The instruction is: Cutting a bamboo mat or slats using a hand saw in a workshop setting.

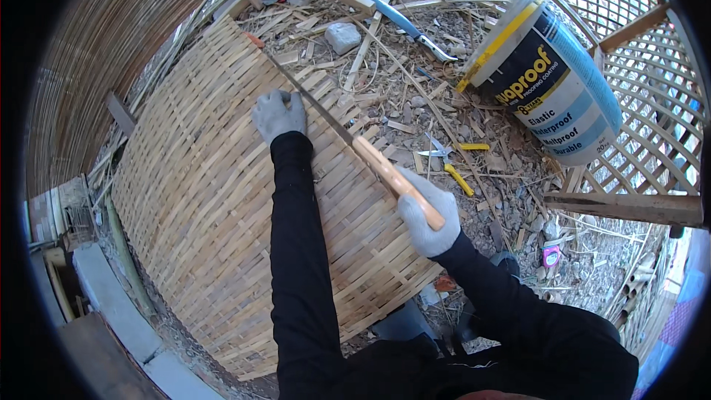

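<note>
A large woven bamboo mat (200, 170) spreads out in front of me, with loose strip ends along its right edge. My right hand (431, 215), in a grey glove, is closed around the wooden handle of a long knife (381, 167). Its thin dark blade, seen nearly edge-on, runs up and left along the mat's right edge. My left hand (279, 113), also gloved, rests on the mat just left of the blade. Its thumb is apart from the fingers, and nothing shows in it.
Right of the mat, yellow-handled pliers (452, 159) lie among bamboo scraps. Beyond them are a tilted plastic bucket (548, 85), a blue-handled tool (407, 26), a stone (343, 38) and a pink tape measure (551, 255). Lattice (652, 89) stands at right, concrete blocks (111, 300) at lower left.
</note>
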Motion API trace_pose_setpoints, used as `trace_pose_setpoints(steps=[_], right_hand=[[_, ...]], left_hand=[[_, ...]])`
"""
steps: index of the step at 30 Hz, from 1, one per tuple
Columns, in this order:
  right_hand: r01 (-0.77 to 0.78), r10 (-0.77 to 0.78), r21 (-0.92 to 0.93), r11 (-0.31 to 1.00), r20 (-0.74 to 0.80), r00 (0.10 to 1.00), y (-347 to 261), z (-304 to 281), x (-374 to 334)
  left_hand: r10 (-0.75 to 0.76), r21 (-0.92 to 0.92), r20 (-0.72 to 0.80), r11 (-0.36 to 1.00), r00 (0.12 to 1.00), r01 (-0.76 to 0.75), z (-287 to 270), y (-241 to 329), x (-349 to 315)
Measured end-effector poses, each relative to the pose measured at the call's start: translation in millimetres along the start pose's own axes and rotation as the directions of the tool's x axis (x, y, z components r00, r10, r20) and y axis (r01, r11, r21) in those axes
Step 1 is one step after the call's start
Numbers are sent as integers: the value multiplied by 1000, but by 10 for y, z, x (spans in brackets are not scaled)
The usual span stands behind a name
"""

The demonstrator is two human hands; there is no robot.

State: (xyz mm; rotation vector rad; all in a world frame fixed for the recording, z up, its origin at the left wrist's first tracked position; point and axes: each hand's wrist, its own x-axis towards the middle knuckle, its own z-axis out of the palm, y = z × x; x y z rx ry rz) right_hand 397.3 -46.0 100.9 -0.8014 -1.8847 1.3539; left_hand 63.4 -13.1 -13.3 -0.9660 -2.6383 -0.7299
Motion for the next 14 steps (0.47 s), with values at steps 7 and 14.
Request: trace_pose_setpoints(steps=[7, 14], right_hand=[[16, -18, -21, 1000, -97, 995, 182, 382, 704], [-36, 35, 9, 999, 91, 995, -3, 78, 102]], left_hand=[[82, -24, 8, 996, 997, -82, 62, 27, 42], [26, 20, 9, 999, 1000, -26, 33, -146, -18]])
